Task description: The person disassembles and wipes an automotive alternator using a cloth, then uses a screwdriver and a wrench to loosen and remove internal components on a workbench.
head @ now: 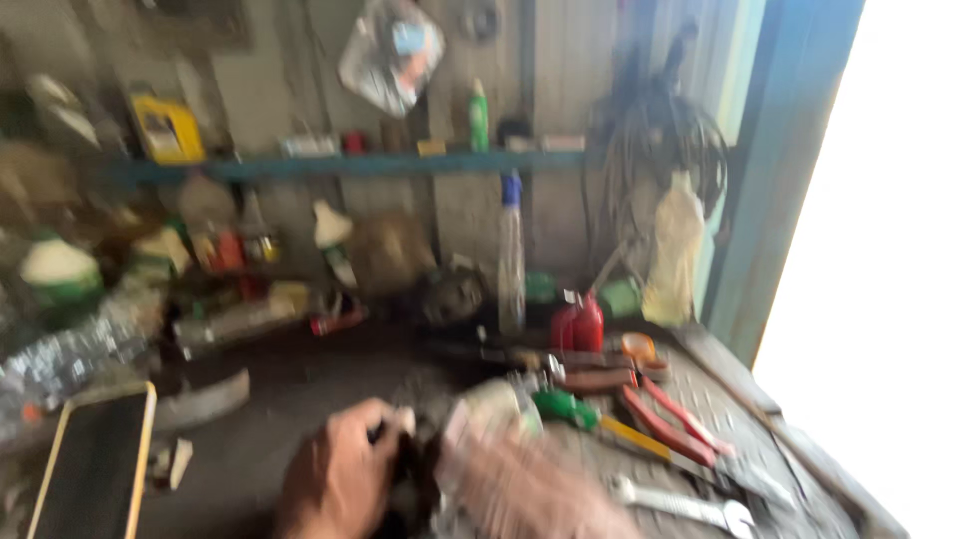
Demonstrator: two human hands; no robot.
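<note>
We see our left hand (339,479) low in the blurred head view, its grip clenched around a small dark part (411,469) just above the dirty worktop (299,389). Our right hand (519,489) is smeared by motion, touching the same dark part from the right; whether its grip is closed we cannot tell. Just beyond the hands lie a green-handled screwdriver (564,407), red-handled pliers (674,414) and a silver spanner (689,507). A dark tablet with a yellow edge (95,464) lies to the left, and a clear spray bottle (511,255) stands at the back wall
</note>
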